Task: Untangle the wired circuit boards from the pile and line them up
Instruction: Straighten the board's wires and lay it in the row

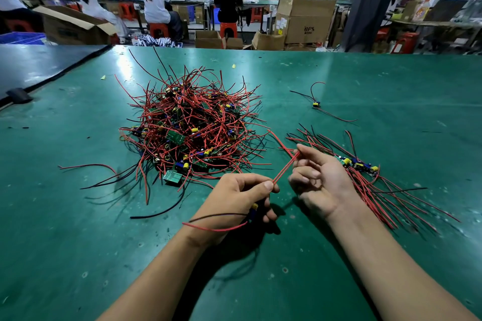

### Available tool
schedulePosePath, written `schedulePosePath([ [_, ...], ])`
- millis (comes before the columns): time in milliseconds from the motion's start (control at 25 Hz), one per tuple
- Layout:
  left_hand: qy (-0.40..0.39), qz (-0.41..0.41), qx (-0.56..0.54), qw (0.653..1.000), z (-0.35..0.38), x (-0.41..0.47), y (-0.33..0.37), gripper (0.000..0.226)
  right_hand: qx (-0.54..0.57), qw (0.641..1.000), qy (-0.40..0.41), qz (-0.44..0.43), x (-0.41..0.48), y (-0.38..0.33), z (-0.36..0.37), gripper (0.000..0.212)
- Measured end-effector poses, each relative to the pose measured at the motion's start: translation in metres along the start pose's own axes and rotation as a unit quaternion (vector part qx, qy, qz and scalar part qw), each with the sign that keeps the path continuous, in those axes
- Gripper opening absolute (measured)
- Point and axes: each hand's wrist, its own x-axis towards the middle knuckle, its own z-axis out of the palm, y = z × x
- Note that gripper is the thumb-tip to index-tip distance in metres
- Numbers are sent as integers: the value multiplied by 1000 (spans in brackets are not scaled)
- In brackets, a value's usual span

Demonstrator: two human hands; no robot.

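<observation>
While the left hand (242,195) pinches two red wires (284,168) and cups their board (254,210), the right hand (318,177) curls its fingers round them farther up | pile (187,125) on table (78,242), left of hands | sorted row (361,164) touching right hand | lone board (316,104) farther back
</observation>
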Motion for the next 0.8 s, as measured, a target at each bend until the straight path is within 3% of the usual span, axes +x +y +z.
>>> schedulePosePath([
  [120,-19,2,5,1000,-2,-1,-1,18,37,997,-30,54,-4,-4,-2,15],
  [440,-21,0,-11,1000,-6,-2,-3,20,-84,994,17,-69,2,2,-8,24],
  [640,-19,-11,-27,999,-7,-1,-4,18,-295,925,23,-237,6,9,-13,19],
  [800,-3,-14,-36,999,-8,0,-4,16,-360,884,43,-296,8,14,-14,15],
])
